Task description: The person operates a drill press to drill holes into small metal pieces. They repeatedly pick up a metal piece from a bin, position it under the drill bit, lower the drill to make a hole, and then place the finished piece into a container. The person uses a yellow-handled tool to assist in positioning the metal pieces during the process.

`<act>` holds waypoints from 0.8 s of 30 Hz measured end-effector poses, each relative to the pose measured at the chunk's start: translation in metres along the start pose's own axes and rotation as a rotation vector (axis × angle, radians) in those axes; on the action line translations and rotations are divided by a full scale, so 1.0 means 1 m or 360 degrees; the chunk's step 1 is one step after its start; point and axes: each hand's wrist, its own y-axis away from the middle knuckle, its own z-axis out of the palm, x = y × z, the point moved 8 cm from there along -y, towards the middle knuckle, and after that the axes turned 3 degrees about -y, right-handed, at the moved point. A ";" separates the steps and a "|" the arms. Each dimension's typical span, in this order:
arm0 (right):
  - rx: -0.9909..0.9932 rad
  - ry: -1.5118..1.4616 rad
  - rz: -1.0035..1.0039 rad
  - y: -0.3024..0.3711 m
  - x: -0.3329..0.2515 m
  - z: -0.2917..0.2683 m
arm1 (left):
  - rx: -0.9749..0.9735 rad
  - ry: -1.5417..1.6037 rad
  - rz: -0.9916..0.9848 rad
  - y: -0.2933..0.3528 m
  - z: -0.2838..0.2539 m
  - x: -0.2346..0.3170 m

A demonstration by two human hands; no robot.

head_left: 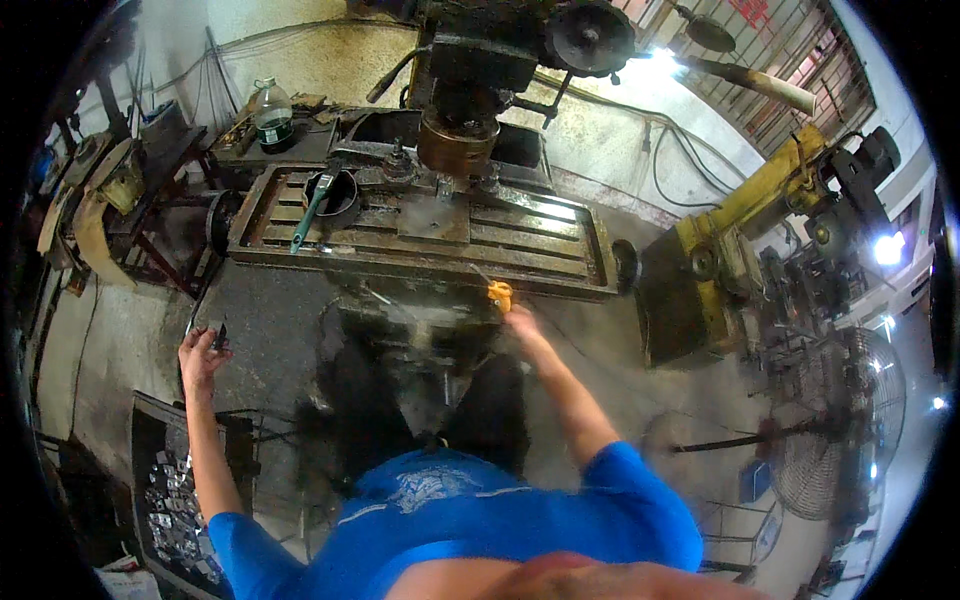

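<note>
My right hand (518, 320) is closed around an orange air blow gun (500, 293). Its thin nozzle points up and left toward the front edge of the slotted machine table (560, 250). Low on the left, my left hand (200, 358) pinches a small dark piece (221, 336), apart from the machine. Too little of that piece shows to tell its kind. A workholding block (435, 218) sits mid-table under the milling machine's spindle head (458, 140). A brush with a teal handle (314, 212) leans across a dark round bowl (346, 195) on the table's left part.
A bin (145, 440) of small metal parts stands beside my left arm. Behind the table's left end is a clear plastic bottle (272, 118) with dark liquid. A yellow machine (690, 270) and a caged fan (840, 430) stand to the right.
</note>
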 end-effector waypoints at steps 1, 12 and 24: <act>-0.0035 0.0165 -0.0023 0.001 -0.007 0.003 | 0.0029 0.0021 0.0025 0.005 0.000 0.001; -0.1394 -0.0415 0.0183 0.111 -0.165 0.028 | 0.0042 -0.0035 -0.0090 0.015 0.006 -0.019; -0.0069 0.2389 -0.0536 0.007 -0.222 0.075 | -0.0117 -0.0113 -0.0167 0.006 0.027 -0.038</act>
